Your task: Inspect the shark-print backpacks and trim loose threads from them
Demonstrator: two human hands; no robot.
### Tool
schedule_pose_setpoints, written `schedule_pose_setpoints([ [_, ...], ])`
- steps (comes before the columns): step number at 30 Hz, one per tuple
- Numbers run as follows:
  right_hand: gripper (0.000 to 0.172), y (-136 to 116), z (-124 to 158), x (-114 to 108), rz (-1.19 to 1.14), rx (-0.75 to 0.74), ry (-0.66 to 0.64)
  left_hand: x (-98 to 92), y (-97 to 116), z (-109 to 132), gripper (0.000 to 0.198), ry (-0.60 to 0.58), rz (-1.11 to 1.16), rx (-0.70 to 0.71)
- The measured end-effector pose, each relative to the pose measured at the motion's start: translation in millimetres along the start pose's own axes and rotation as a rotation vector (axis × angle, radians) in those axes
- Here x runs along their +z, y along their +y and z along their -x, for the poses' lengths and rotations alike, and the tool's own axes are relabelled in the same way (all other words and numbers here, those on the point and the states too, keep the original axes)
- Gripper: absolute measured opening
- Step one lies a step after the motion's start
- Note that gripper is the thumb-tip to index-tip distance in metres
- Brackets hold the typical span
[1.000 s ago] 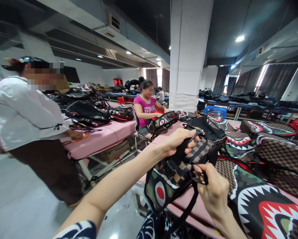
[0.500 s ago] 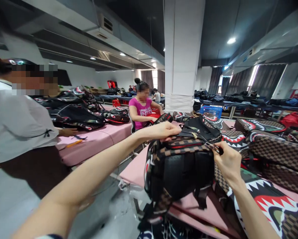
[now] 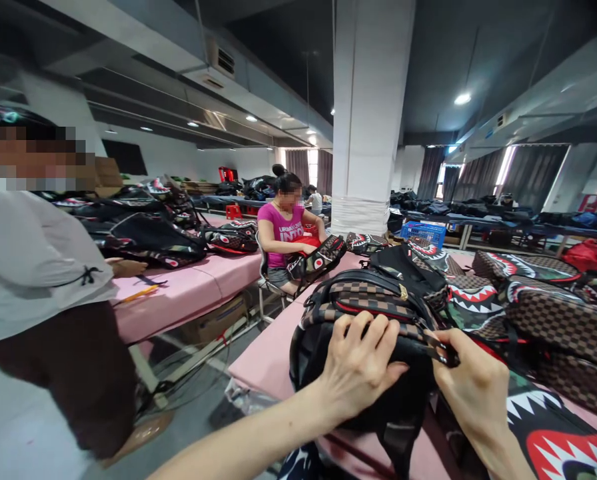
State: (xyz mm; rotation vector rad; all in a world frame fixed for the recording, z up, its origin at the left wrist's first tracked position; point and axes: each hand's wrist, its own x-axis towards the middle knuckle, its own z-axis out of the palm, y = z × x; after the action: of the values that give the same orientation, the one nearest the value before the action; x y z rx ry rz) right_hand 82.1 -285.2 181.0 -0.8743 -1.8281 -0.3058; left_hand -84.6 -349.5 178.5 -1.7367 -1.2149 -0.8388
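Observation:
A brown-checkered backpack [image 3: 373, 300] with black straps and a red zip line stands upright on the near edge of a pink table [image 3: 271, 343], its black back panel toward me. My left hand [image 3: 361, 363] lies on its upper back, fingers curled over the top edge and gripping it. My right hand [image 3: 471, 387] is closed in a pinch on a dark strap or zip pull at the backpack's right side.
Several shark-mouth print backpacks [image 3: 538, 313] cover the table to my right. A person in a white top [image 3: 33, 267] stands at left beside another pink table [image 3: 178, 293]. A seated person in a pink shirt [image 3: 283, 233] holds a bag. A white pillar [image 3: 368, 113] rises behind.
My left hand came off the far top of the backpack and now grips its near upper edge. The right hand dropped lower, still pinching at the right side.

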Motion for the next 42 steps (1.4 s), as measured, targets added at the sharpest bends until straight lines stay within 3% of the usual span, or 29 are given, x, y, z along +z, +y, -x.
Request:
schedule_pose_setpoints([
  [3, 0.014, -6, -10, 1, 0.231, -0.013, 0.030, 1.7, 3, -3, 0.038, 0.056, 0.034, -0.026],
  [6, 0.015, -6, -18, 2, 0.374, 0.007, -0.056, -0.2, 6, -2, 0.035, 0.044, 0.117, -0.033],
  [10, 0.016, -6, -19, 3, 0.320, -0.036, -0.201, -1.7, 9, 5, 0.035, 0.080, 0.188, -0.017],
  [13, 0.017, -6, -19, 5, 0.313, 0.018, -0.177, -2.3, 10, 6, 0.035, 0.071, 0.217, -0.015],
  [15, 0.014, -2, -23, 3, 0.182, 0.086, -0.191, -5.1, 8, 7, 0.033, 0.037, 0.232, -0.022],
  [19, 0.023, 20, -38, -9, -0.394, 0.218, -0.441, -18.0, 6, 12, 0.028, 0.048, 0.256, -0.002],
  [21, 0.024, 25, -50, -13, -0.519, 0.239, -0.428, -24.3, 9, 16, 0.027, 0.085, 0.282, 0.034],
  [24, 0.022, 12, -75, -2, -0.510, 0.113, -0.430, -28.0, 13, 18, 0.027, 0.122, 0.321, 0.074],
  [31, 0.026, -30, -127, 63, -0.602, -0.245, -0.811, -20.7, 2, 12, 0.026, 0.028, 0.377, 0.038],
  [39, 0.021, -43, -130, 68, -0.499, -0.406, -0.883, -15.7, 0, 14, 0.028, 0.083, 0.381, 0.056],
  [42, 0.018, -42, -132, 75, -0.478, -0.340, -0.832, -15.8, -1, 15, 0.027, 0.115, 0.348, 0.078],
])
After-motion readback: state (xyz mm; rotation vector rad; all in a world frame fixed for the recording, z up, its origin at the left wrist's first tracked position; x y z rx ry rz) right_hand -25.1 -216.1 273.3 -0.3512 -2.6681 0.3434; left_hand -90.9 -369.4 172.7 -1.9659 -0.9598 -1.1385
